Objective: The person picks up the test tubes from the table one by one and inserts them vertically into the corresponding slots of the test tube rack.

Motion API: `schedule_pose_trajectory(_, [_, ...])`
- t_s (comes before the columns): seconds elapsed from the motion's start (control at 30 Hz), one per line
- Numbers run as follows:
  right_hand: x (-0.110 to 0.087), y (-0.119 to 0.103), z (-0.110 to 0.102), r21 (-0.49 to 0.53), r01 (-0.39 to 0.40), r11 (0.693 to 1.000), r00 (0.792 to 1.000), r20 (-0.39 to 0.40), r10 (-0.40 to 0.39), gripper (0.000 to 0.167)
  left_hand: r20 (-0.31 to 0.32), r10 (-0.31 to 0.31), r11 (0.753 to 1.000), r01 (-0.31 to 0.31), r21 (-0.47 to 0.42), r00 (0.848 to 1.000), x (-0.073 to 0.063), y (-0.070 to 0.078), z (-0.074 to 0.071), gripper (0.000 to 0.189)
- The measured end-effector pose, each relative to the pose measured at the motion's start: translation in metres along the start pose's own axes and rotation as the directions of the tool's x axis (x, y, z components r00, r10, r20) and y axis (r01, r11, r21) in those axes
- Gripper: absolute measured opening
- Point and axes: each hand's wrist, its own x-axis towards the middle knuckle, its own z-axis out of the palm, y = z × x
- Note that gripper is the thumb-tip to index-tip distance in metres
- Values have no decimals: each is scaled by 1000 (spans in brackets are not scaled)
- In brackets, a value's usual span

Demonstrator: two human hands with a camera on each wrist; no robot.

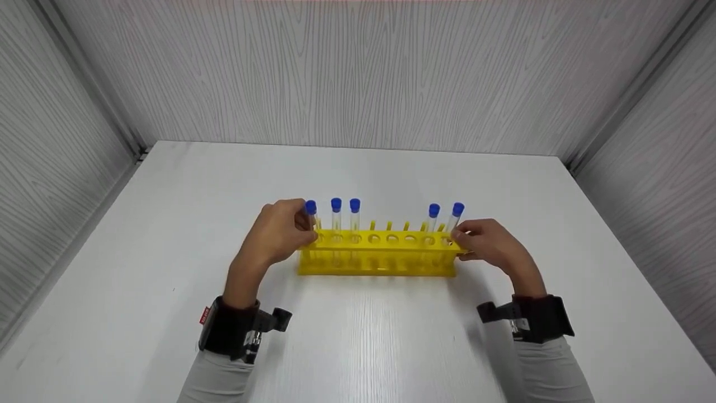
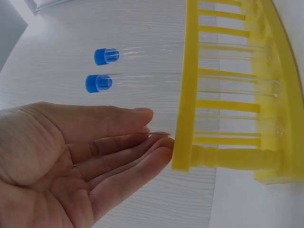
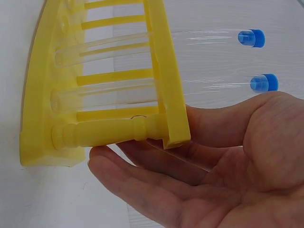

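A yellow test tube rack (image 1: 380, 246) stands on the table between my hands. Three blue-capped clear test tubes (image 1: 354, 215) stand at its left end and two (image 1: 432, 218) at its right. My left hand (image 1: 282, 232) pinches the leftmost tube (image 1: 311, 208) just above the top plate; in the left wrist view that tube's upper part is hidden behind the thumb. With thumb at the top plate and fingers beneath it, my right hand (image 1: 486, 240) grips the rack's right end. The right wrist view shows fingertips (image 3: 99, 156) close to the yellow end post (image 3: 104, 133).
The rack's middle holes hold no tubes, and a row of yellow pegs (image 1: 389, 225) rises along its back. Around the white table (image 1: 363, 336) stand grey wood-grain panels (image 1: 347, 73) at the back and both sides. Black straps (image 1: 229, 327) circle both wrists.
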Motion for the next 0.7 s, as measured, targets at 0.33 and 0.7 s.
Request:
schedule_pose_trajectory(0.33, [-1,1,-1,16,-2,1000,1000,1,2,40,13,-4,1000,4,7,1000,0,2,0,18])
schedule_pose_trajectory(0.7, [-2,0,-1,6,13,1000,1000,0,-13,40,13,6,1000,-6,-6,1000,-3,0,-2,17])
